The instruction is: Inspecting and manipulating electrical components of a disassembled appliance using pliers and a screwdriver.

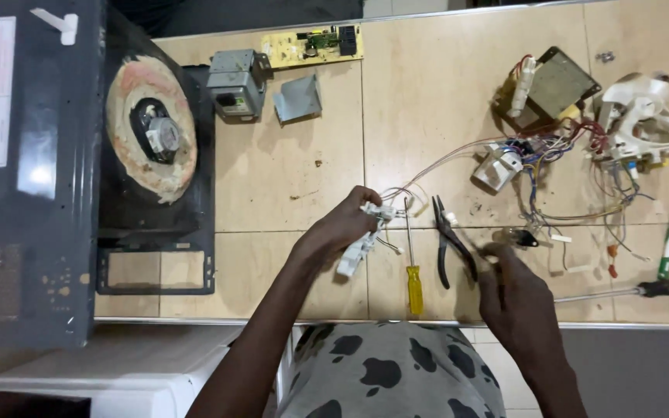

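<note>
Fingers of the left hand clench a white plastic wired part above the tiled surface; the right hand, loosely curled, palm down, rests beside black pliers and a yellow-handled screwdriver.

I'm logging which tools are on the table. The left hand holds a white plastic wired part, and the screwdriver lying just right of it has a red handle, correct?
Not quite. In the head view the left hand does hold the white plastic wired part, but the screwdriver lying just right of it has a yellow handle, not red.
</note>
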